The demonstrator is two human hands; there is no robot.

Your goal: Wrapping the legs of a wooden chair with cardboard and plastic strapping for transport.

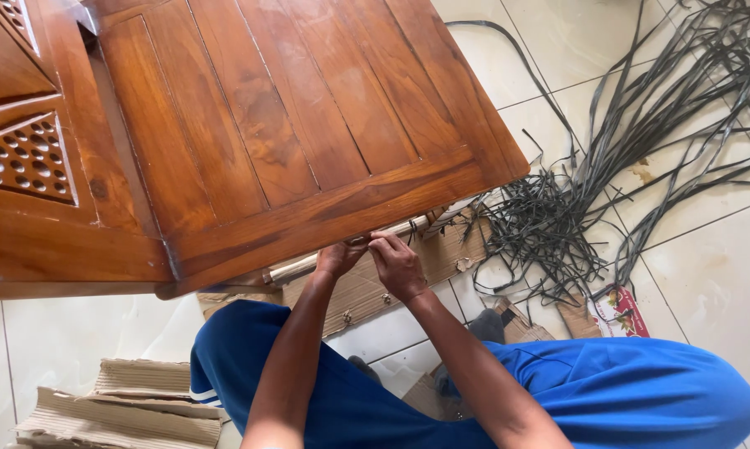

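Observation:
A brown wooden chair seat (292, 116) with slatted boards fills the upper left. My left hand (339, 258) and my right hand (398, 264) meet under its front edge. Both grip a pale wooden bar (304, 266) that runs along beneath that edge, with a thin dark strip between the fingers. Part of the bar and my fingertips are hidden by the seat. My knees in blue trousers (624, 382) are bent below.
A large heap of dark grey weaving strips (607, 166) spreads over the white tiled floor at right. Flattened cardboard (366, 291) lies under the chair, and more cardboard (134, 407) at lower left. A small red packet (620, 312) lies by my knee.

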